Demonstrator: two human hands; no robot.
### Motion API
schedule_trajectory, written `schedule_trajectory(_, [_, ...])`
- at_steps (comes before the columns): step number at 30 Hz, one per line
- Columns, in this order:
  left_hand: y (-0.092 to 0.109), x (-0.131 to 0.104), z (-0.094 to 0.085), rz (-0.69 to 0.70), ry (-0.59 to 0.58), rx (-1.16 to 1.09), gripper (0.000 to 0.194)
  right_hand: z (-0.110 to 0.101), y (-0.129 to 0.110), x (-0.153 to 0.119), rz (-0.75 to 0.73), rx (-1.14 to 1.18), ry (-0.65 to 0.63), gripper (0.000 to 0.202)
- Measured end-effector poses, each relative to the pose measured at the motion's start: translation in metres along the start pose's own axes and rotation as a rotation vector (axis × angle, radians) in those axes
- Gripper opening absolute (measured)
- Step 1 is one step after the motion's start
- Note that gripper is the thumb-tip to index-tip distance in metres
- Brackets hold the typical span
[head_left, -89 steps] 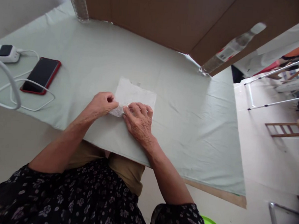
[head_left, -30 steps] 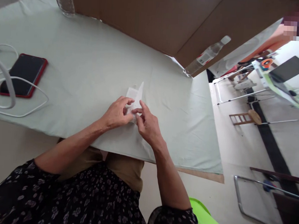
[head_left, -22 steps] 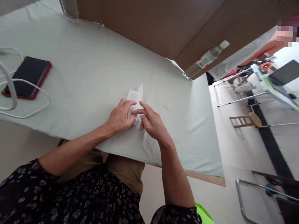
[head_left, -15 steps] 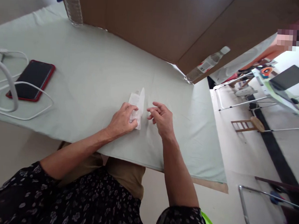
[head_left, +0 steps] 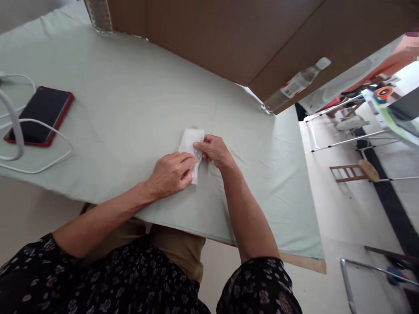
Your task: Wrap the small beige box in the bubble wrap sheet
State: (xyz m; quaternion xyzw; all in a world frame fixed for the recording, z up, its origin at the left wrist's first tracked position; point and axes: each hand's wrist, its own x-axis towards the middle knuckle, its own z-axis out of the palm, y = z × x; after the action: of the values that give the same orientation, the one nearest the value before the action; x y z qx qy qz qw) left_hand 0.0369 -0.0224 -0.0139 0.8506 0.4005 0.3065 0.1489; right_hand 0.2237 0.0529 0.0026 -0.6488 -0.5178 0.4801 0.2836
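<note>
A white tissue [head_left: 190, 140], folded into a narrow strip, lies on the pale green cloth in front of me. My left hand [head_left: 171, 174] rests over its lower part, fingers bent and closed on it. At the tissue's right edge, my right hand [head_left: 215, 150] pinches it between the thumb on top and the fingers beneath. Part of the strip's lower half is hidden under the left fingers.
A phone in a red case [head_left: 39, 116] and a looped white cable [head_left: 66, 143] lie at the left. Two plastic bottles, one at the back left [head_left: 97, 10] and one at the right [head_left: 295, 86], stand against a brown cardboard panel [head_left: 203, 28].
My right hand has moved left from beside the tissue and taken hold of its right edge. The tissue's raised right side now lies flatter. My left hand stays on it.
</note>
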Motion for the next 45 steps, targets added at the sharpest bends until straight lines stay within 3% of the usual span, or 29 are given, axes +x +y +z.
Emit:
schedule_trajectory(3, [-0.002,0.000,0.001,-0.064,0.012,-0.059,0.034,0.002,0.003,0.000,-0.081,0.050,0.026,0.017])
schedule_trajectory(8, [-0.001,0.000,0.001,-0.203,0.050,-0.131,0.032,0.012,0.010,-0.014,-0.337,0.271,0.072,0.017])
schedule_trajectory(13, [-0.014,0.002,0.004,-0.332,0.175,-0.183,0.078,0.013,0.020,-0.053,-0.550,0.187,0.043,0.017])
schedule_trajectory(16, [-0.024,0.004,0.004,-0.249,0.089,-0.330,0.095,0.012,0.028,-0.078,-0.657,-0.021,0.014,0.010])
schedule_trajectory(18, [-0.028,0.005,0.001,-0.185,0.008,-0.401,0.083,0.012,0.033,-0.089,-0.716,-0.126,0.023,0.013])
schedule_trajectory(22, [-0.029,0.006,-0.008,-0.150,-0.092,-0.479,0.027,0.012,0.041,-0.098,-0.800,-0.207,0.074,0.025])
schedule_trajectory(26, [-0.030,0.007,-0.013,-0.150,-0.123,-0.492,0.014,0.015,0.050,-0.103,-0.879,-0.381,0.091,0.029])
schedule_trajectory(28, [-0.031,0.007,-0.012,-0.142,-0.117,-0.475,0.016,0.020,0.056,-0.105,-0.881,-0.497,0.120,0.036])
schedule_trajectory(31, [-0.033,0.007,-0.013,-0.129,-0.098,-0.441,0.018,0.028,0.061,-0.103,-0.878,-0.554,0.212,0.027])
schedule_trajectory(35, [-0.031,0.009,-0.019,-0.132,-0.123,-0.458,0.038,0.029,0.057,-0.087,-0.790,-0.337,0.268,0.019])
schedule_trajectory(38, [-0.028,0.011,-0.023,-0.209,-0.174,-0.469,0.059,0.021,0.047,-0.072,-0.523,-0.032,0.174,0.028])
schedule_trajectory(40, [-0.025,0.013,-0.024,-0.310,-0.185,-0.479,0.062,0.016,0.041,-0.064,-0.368,0.123,0.056,0.038])
schedule_trajectory(45, [-0.022,0.015,-0.026,-0.525,-0.265,-0.795,0.075,0.013,0.032,-0.059,-0.218,0.134,-0.111,0.050])
